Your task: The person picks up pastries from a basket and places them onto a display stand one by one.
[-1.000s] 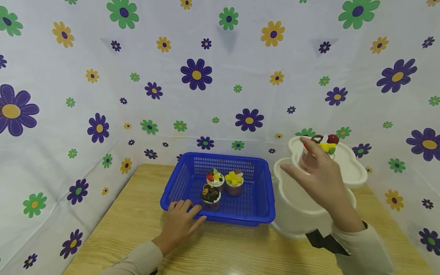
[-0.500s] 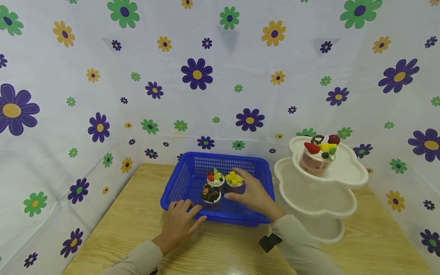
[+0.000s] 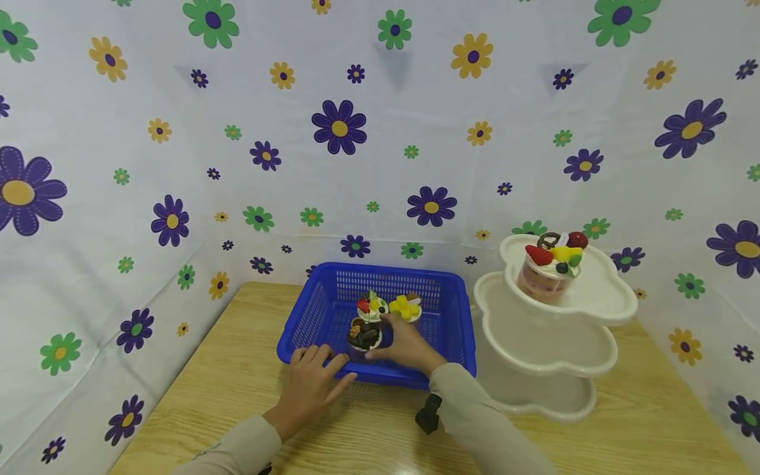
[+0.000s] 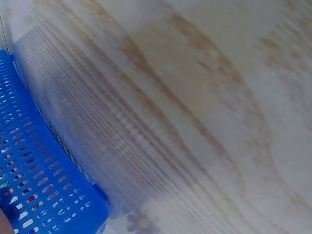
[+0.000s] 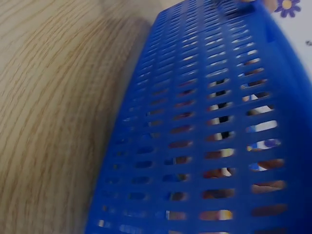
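Observation:
My left hand [image 3: 311,382] grips the near-left rim of a blue plastic basket [image 3: 457,290], fingers over the edge and thumb outside. My right hand [image 3: 406,343] reaches into the basket, thumb and forefinger apart at the right side of a chocolate-topped dessert cup [image 3: 363,335]. Whether they press on it is hard to see. Just behind stands a fruit-topped dessert cup [image 3: 371,307], and to its right a dessert cup with yellow cubes [image 3: 406,307], partly covered by my right hand. In the right wrist view, the basket's slotted wall [image 5: 195,126] hides most of the cups.
A white cloud-shaped tiered stand [image 3: 552,340] is on the wooden table [image 3: 332,435] at the right. Its top tier carries a large fruit-topped dessert cup [image 3: 546,277]. Flower-patterned cloth [image 3: 380,171] encloses the back and sides.
My right hand has left the large dessert cup on the stand's top tier, crossed left into the basket, and passed from the yellow-cube cup to the chocolate-topped one. The left hand stays put.

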A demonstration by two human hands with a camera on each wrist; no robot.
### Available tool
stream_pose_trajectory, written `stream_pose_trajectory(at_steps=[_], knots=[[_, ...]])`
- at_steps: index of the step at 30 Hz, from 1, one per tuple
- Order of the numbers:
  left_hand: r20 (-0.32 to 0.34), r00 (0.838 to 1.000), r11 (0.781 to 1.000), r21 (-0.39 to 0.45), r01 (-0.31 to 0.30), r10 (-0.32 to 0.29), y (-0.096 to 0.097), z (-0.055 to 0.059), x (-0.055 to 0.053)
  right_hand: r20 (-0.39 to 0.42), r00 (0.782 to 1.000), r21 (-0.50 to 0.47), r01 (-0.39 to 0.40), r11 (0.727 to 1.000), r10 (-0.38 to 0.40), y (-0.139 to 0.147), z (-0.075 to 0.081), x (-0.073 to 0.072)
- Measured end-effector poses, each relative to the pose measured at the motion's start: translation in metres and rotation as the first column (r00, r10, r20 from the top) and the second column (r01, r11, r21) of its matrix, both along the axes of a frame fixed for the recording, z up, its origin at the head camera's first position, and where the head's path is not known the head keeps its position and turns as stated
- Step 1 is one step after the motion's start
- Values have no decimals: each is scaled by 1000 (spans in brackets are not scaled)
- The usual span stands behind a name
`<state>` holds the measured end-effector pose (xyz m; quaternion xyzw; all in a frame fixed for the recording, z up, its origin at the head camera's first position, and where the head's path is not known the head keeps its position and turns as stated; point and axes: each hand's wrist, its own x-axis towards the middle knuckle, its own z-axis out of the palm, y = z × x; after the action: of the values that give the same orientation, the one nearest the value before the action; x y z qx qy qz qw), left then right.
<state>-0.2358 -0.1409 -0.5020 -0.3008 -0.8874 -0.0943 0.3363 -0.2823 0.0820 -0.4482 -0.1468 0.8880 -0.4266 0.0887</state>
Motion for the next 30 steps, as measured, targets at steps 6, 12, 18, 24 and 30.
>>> stream_pose_trajectory(at_steps=[6, 12, 18, 24, 30], knots=[[-15, 1000, 1000, -1, -13, 13, -2, 0, 1, 34, 999, 35, -27, 999, 26, -5, -7, -6], [-41, 999, 1000, -15, -27, 26, -2, 0, 0, 32, 998, 44, -48, 998, 46, -12, -10, -12], [-70, 997, 1000, -8, -20, 19, 0, 0, -1, 15, 999, 57, -31, 998, 30, -16, -11, -14], [-72, 997, 1000, 2, -13, 13, 0, 0, -2, 2, 1000, 109, 22, 994, -23, -22, -13, -16], [-76, 997, 1000, 6, -8, 9, 1, -2, -2, -14, 998, 134, 63, 989, -61, -25, -13, -14]])
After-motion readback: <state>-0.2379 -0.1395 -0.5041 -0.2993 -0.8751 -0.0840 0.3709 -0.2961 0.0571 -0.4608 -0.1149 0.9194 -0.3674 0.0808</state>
